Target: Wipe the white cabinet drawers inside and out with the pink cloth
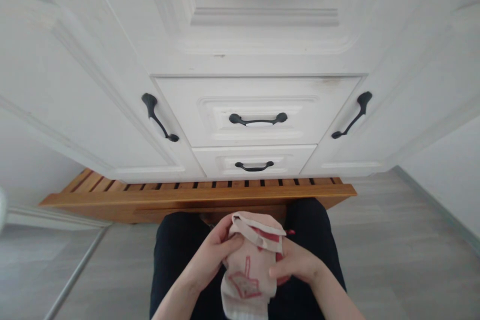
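Note:
A soft pink cloth piece (249, 265) with off-white edges and a darker pink line pattern is held over my lap, between my two knees. It looks folded, and its exact kind cannot be made out. My left hand (217, 250) grips its left side, with the thumb on top and the other fingers behind it. On the opposite side, my right hand (296, 262) is closed on the cloth with its thumb in front, next to a red part. Most fingers of both hands are hidden behind the fabric.
Ahead stands a white cabinet (258, 65) with shut drawers and doors, all with dark curved handles (258, 120). Below it runs a slatted wooden bench (210, 195), close to my knees. Grey wood-look floor (378, 245) shows on both sides, and a white wall (446, 170) is at right.

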`<state>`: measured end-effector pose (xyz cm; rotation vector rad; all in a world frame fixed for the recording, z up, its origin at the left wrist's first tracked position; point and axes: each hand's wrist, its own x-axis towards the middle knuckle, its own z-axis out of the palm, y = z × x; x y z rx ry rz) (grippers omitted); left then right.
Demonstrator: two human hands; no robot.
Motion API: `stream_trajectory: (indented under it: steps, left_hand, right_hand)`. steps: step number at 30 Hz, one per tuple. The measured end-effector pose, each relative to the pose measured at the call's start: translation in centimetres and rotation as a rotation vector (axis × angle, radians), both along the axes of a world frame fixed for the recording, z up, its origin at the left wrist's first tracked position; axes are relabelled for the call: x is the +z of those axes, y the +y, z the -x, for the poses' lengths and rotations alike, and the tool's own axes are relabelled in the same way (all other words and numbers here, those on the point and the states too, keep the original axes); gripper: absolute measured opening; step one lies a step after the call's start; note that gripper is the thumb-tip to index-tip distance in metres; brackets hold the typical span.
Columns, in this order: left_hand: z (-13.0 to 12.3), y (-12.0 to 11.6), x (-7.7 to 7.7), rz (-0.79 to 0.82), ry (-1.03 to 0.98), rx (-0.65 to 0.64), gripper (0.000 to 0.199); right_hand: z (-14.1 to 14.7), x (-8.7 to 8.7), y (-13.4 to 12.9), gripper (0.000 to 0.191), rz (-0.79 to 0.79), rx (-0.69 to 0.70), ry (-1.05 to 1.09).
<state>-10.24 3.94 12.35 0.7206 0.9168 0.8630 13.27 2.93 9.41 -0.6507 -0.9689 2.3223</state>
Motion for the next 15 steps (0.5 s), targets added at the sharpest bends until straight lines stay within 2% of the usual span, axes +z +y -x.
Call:
stream_trajectory:
  steps: [2,3,6,8,9,10,12,15]
  left_hand:
    - [0.4,0.0,-0.4,0.032,-0.175,0.058,0.062]
    - [0.6,-0.1,-0.7,0.062,-0.275,0.066,0.064]
    - [0.6,-0.6,-2.3,0.204,-0.454,-0.068,0.066]
    - [0.3,-1.0,-3.3,0.282,-0.466,-0.163,0.066]
    - [0.1,-1.1,-3.7,0.292,-0.469,-0.164,0.066]
    - [-0.1,-1.1,-4.0,0.286,-0.468,-0.135,0.064]
    - [-0.4,-0.9,-4.0,0.246,-0.413,-0.039,0.048]
    - [-0.6,-0.4,-3.5,0.211,-0.303,0.028,0.028]
  right_hand:
    - [0.4,1.7,0.3,0.073,-0.041,0.035,0.0]
    - [0.6,2.3,0.3,0.07,-0.02,-0.002,0.015]
    - [1.1,2.3,-0.1,0.055,0.109,-0.25,0.019]
    - [1.1,1.4,-0.2,0.049,0.192,-0.36,0.012]
    - [1.0,0.9,-0.3,0.047,0.227,-0.359,0.013]
    - [0.8,0.4,-0.3,0.046,0.256,-0.338,0.017]
    - [0.3,-0.2,-0.4,0.047,0.283,-0.3,0.037]
    - [-0.3,-0.2,-0.5,0.058,0.248,-0.269,0.056]
